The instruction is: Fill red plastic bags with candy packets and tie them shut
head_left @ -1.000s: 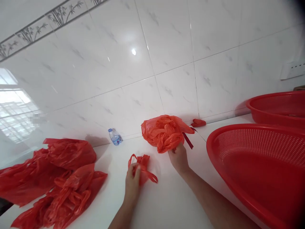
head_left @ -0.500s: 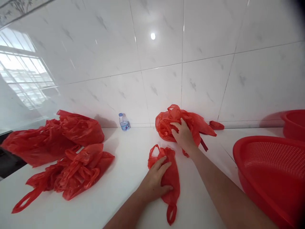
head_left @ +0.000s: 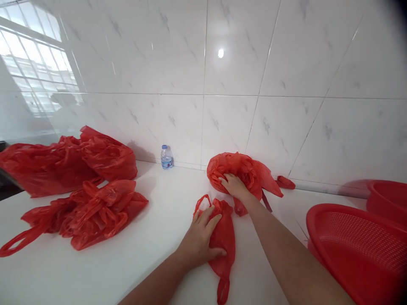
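Note:
My left hand [head_left: 201,237] lies with spread fingers on a folded red plastic bag [head_left: 226,231]. One handle loop of this bag sticks out at the top left and another at the bottom. Farther back, my right hand [head_left: 235,187] rests on a crumpled heap of red plastic bags [head_left: 254,169] by the wall. Its visible fingers are apart and press into the folds; the other fingertips are hidden.
Bunched red plastic bags [head_left: 98,212] lie at the left, in front of a larger red bag heap [head_left: 60,165]. A small water bottle [head_left: 166,158] stands by the tiled wall. Red plastic baskets [head_left: 321,218] occupy the right side of the white counter [head_left: 165,203].
The camera view has tilted and shifted. My right hand has pushed lower into the bag heap, whose raised loop has flattened. My left hand stays on the folded bag.

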`<state>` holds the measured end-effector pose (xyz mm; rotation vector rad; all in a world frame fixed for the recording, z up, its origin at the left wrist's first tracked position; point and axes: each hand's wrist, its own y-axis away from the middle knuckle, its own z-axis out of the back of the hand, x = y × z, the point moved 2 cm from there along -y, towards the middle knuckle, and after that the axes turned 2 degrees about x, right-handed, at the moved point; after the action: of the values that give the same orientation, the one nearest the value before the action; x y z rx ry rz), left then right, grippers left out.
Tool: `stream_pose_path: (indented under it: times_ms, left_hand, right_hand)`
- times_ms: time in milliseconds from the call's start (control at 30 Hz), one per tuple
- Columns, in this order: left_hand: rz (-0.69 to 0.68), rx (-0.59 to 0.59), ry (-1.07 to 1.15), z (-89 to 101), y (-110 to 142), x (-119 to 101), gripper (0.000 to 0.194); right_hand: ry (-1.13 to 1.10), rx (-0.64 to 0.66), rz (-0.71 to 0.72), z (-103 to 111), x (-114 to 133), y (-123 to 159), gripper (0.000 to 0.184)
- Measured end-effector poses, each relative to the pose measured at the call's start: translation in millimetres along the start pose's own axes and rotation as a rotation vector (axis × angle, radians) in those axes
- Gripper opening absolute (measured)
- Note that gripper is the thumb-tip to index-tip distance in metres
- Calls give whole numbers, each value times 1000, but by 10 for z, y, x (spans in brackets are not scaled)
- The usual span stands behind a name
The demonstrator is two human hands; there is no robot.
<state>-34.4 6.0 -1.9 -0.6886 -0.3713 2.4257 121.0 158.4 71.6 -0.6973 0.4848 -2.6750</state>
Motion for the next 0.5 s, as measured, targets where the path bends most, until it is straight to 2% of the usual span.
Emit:
stream_pose_path:
  times_ms: [100,200,267,367,433,500]
  left_hand:
    - [65,-70,-50,69,0,53,68]
    - [233,-174,-61,106,7,135,51]
    - [333,-205,-40,98,12,199,45]
    - [422,-173,-1,69,24,275,48]
    - [388,-77,33,47,32,276,62]
    - [293,19,72,28,40,226,75]
  right_hand:
    - [-8,-130,29,127,134,104,46]
    - [-52,-270,106,220,301,422,43]
    - [-97,-226,170,214,393,719,37]
    - [-123,-61,234,114,474,1211,37]
    - [-89,-1,232,12,486,1507,48]
    - [-43,19,197,-98,464,1731,59]
